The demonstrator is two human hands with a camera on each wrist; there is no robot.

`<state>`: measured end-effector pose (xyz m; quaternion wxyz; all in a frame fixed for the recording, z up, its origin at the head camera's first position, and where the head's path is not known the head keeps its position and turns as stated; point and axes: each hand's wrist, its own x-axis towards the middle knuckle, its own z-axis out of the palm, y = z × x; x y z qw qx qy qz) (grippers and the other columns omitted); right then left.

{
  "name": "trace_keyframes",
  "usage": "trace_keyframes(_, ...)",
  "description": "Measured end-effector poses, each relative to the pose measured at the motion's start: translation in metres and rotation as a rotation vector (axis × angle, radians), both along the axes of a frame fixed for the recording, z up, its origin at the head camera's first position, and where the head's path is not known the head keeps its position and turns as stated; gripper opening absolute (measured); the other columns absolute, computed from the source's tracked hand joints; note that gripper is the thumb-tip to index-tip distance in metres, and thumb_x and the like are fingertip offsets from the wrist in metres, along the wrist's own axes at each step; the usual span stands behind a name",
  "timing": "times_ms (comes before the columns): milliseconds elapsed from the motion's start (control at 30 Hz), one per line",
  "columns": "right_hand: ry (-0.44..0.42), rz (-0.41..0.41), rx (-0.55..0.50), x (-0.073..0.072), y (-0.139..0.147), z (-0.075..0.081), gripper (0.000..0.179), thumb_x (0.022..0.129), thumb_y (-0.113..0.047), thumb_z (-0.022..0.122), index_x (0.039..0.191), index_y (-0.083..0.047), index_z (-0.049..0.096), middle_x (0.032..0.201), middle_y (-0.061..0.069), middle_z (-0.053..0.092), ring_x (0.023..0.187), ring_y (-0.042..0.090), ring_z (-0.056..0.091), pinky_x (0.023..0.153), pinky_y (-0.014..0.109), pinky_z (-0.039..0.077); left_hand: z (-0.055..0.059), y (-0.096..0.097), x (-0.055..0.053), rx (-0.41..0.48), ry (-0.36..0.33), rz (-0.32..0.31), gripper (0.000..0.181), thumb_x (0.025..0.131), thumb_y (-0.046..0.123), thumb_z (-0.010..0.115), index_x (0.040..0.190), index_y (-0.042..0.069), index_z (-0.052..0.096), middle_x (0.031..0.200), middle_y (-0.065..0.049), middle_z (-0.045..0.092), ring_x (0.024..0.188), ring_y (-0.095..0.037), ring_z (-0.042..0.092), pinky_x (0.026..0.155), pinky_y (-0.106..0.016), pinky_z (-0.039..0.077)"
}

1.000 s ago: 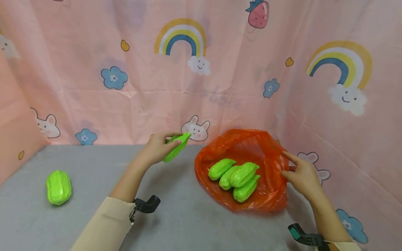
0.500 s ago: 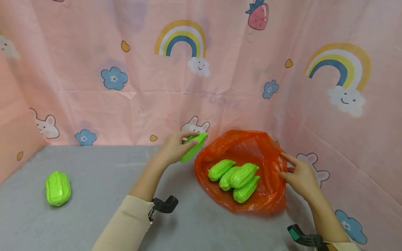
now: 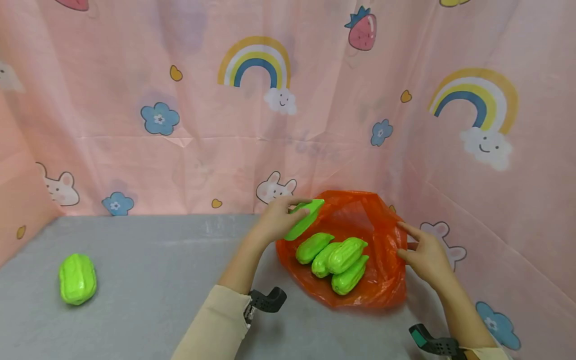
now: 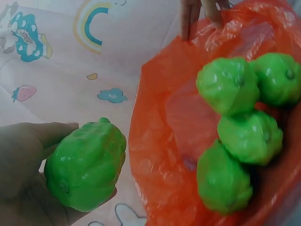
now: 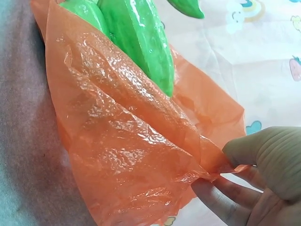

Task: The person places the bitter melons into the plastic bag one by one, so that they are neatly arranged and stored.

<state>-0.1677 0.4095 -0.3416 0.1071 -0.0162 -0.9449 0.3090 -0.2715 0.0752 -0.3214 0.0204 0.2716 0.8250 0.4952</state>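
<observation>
My left hand [image 3: 275, 221] holds a bright green ribbed gourd [image 3: 305, 220] with a pointed tip, thumb and fingers on its sides. It is raised at the left side of an orange plastic bag [image 3: 389, 280], overlapping its mouth in the head view. In the left wrist view the held gourd [image 4: 87, 165] hangs beside the bag's film [image 4: 155, 174]. My right hand [image 3: 427, 256] pinches the bag's right edge, and the right wrist view shows the film bunched between thumb and fingers. Several similar gourds [image 3: 345, 256] lie piled inside the spread bag.
Another green gourd [image 3: 77, 279] lies alone on the grey tabletop [image 3: 148, 300] at the far left. A pink printed curtain [image 3: 193, 100] stands behind the table and along both sides, close to the bag and right hand. Each wrist wears a black device [image 3: 268, 300].
My left hand has carried the gourd rightward from over the table's middle to the bag's mouth. The right hand keeps its pinch on the bag. The head view has shifted slightly.
</observation>
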Motion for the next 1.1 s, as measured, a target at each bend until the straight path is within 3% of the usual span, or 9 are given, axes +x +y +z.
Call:
trace_keyframes(167,0.001,-0.011,-0.004,0.001,-0.002,0.0,0.067,0.092,-0.007,0.067,0.152,0.002,0.04,0.143,0.034,0.049,0.112,0.049,0.066,0.072,0.038,0.063,-0.004,0.017,-0.003,0.01,-0.014,-0.054,0.036,0.103,0.029,0.058,0.139,0.024,0.063,0.149,0.0,0.057,0.136,-0.029,0.053,0.105,-0.047,0.05)
trace_keyframes(267,-0.005,-0.016,-0.01,0.0,-0.004,0.0,0.067,0.091,-0.008,0.067,0.153,0.001,0.04,0.144,0.033,0.049,0.113,0.049,0.066,0.074,0.04,0.063,-0.008,0.024,-0.004,0.019,-0.027,-0.07,0.036,0.103,0.028,0.058,0.139,0.023,0.063,0.147,-0.001,0.058,0.115,-0.028,0.062,0.089,-0.041,0.054)
trace_keyframes(367,-0.002,-0.023,-0.009,0.0,-0.005,0.001,0.067,0.091,-0.008,0.067,0.153,0.0,0.041,0.144,0.033,0.049,0.114,0.049,0.065,0.076,0.043,0.063,-0.013,0.029,-0.004,0.035,-0.033,-0.07,0.036,0.103,0.027,0.058,0.138,0.021,0.063,0.146,-0.002,0.06,0.099,-0.024,0.062,0.075,-0.033,0.049)
trace_keyframes(533,-0.002,-0.029,-0.008,-0.001,-0.002,0.002,0.068,0.091,-0.008,0.067,0.153,0.0,0.041,0.144,0.034,0.049,0.113,0.05,0.065,0.076,0.045,0.063,-0.019,0.034,-0.005,0.062,-0.034,-0.073,0.035,0.103,0.024,0.059,0.138,0.019,0.064,0.144,-0.004,0.06,0.07,-0.017,0.053,0.064,-0.029,0.043)
trace_keyframes(667,-0.015,-0.034,-0.012,0.0,0.001,0.002,0.068,0.091,-0.009,0.067,0.153,0.001,0.04,0.146,0.033,0.047,0.115,0.051,0.064,0.078,0.046,0.063,-0.023,0.038,-0.006,0.061,-0.028,-0.063,0.035,0.103,0.023,0.06,0.137,0.018,0.064,0.141,-0.004,0.063,0.065,-0.014,0.045,0.06,-0.027,0.039)
trace_keyframes(767,-0.024,-0.04,-0.018,0.001,0.0,0.001,0.067,0.092,-0.009,0.067,0.153,0.0,0.04,0.147,0.033,0.046,0.116,0.052,0.063,0.079,0.046,0.062,-0.026,0.042,-0.006,0.038,-0.028,-0.042,0.034,0.102,0.025,0.061,0.136,0.02,0.065,0.14,-0.003,0.064,0.079,-0.013,0.053,0.064,-0.026,0.042)
trace_keyframes(833,-0.026,-0.043,-0.02,0.002,0.0,0.001,0.067,0.092,-0.009,0.067,0.153,0.0,0.04,0.147,0.033,0.046,0.116,0.052,0.063,0.079,0.047,0.062,-0.028,0.045,-0.006,0.025,-0.03,-0.036,0.034,0.102,0.025,0.061,0.135,0.02,0.066,0.139,-0.003,0.064,0.08,-0.017,0.054,0.067,-0.029,0.045)
trace_keyframes(967,-0.027,-0.045,-0.016,0.001,0.0,0.001,0.068,0.092,-0.009,0.067,0.153,0.0,0.04,0.147,0.033,0.046,0.116,0.051,0.063,0.079,0.046,0.062,-0.032,0.048,-0.005,-0.003,-0.022,-0.024,0.034,0.101,0.027,0.062,0.134,0.021,0.067,0.14,-0.002,0.064,0.11,-0.017,0.062,0.09,-0.035,0.052)
trace_keyframes(1100,-0.029,-0.044,-0.013,0.0,0.0,0.0,0.068,0.091,-0.009,0.067,0.153,-0.001,0.04,0.147,0.033,0.046,0.116,0.051,0.063,0.078,0.045,0.063,-0.035,0.05,-0.004,-0.011,-0.029,-0.02,0.034,0.101,0.028,0.062,0.134,0.021,0.066,0.14,-0.003,0.064,0.118,-0.021,0.063,0.098,-0.041,0.052)
